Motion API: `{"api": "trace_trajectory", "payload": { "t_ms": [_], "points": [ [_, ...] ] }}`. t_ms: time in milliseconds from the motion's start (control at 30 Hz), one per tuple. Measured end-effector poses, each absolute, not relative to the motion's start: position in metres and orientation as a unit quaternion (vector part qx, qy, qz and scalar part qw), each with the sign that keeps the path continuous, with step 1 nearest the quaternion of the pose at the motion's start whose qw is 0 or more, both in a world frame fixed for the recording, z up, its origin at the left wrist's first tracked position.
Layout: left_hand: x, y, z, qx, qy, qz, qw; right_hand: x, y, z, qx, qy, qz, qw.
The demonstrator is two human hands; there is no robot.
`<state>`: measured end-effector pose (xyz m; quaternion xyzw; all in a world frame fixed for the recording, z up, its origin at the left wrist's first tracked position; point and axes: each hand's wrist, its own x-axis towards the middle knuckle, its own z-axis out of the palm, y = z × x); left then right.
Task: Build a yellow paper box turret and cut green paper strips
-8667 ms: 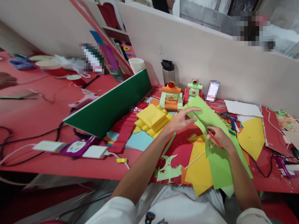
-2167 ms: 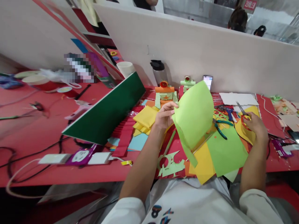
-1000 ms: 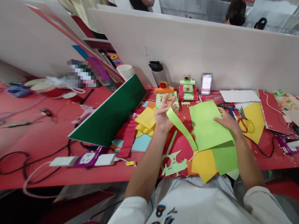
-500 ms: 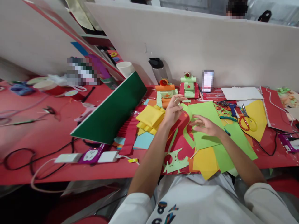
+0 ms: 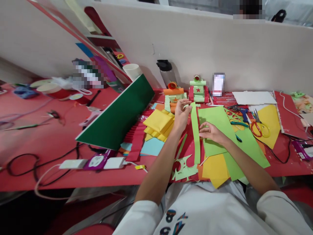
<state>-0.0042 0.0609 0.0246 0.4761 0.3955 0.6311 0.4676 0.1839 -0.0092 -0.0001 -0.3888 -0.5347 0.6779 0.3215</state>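
Observation:
A long light-green paper strip (image 5: 196, 137) hangs nearly straight in front of me, its top end between the fingers of my left hand (image 5: 182, 114). My right hand (image 5: 210, 132) is beside the strip's right edge, fingers loosely bent and apart, with nothing visible in them. Whether its fingertips brush the strip, I cannot tell. Under and beside the right hand lie green paper sheets (image 5: 217, 119). Beyond my left hand stand two paper models, one orange and green (image 5: 175, 94), the other a green and red model (image 5: 198, 89) with a star on it.
Folded yellow paper (image 5: 159, 120) lies left of my hands, next to a tilted green board (image 5: 117, 117). Scissors (image 5: 259, 127) rest on yellow paper at the right. Green paper scraps (image 5: 186, 169) lie near the front edge. A bottle (image 5: 166, 71) and a phone (image 5: 218, 85) stand at the back.
The green strip, curled between my hands before, now hangs straight. My right hand has moved slightly down and toward me. My left hand keeps its place at the strip's top.

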Motion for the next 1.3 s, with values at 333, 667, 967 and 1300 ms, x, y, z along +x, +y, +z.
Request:
{"api": "trace_trajectory", "payload": {
  "t_ms": [333,667,967,1300],
  "points": [
    [0.0,0.073,0.0,0.535,0.39,0.643,0.385,0.191,-0.008,-0.003,-0.487,-0.572,0.57,0.332],
    [0.003,0.07,-0.029,0.777,0.47,0.332,0.254,0.198,-0.003,-0.004,-0.566,-0.663,0.42,0.252],
    [0.008,0.062,-0.035,0.852,0.444,0.213,0.178,0.196,-0.006,-0.001,-0.561,-0.698,0.392,0.212],
    [0.009,0.055,-0.033,0.889,0.432,0.121,0.087,0.206,-0.01,-0.008,-0.446,-0.872,0.149,0.138]
  ]
}}
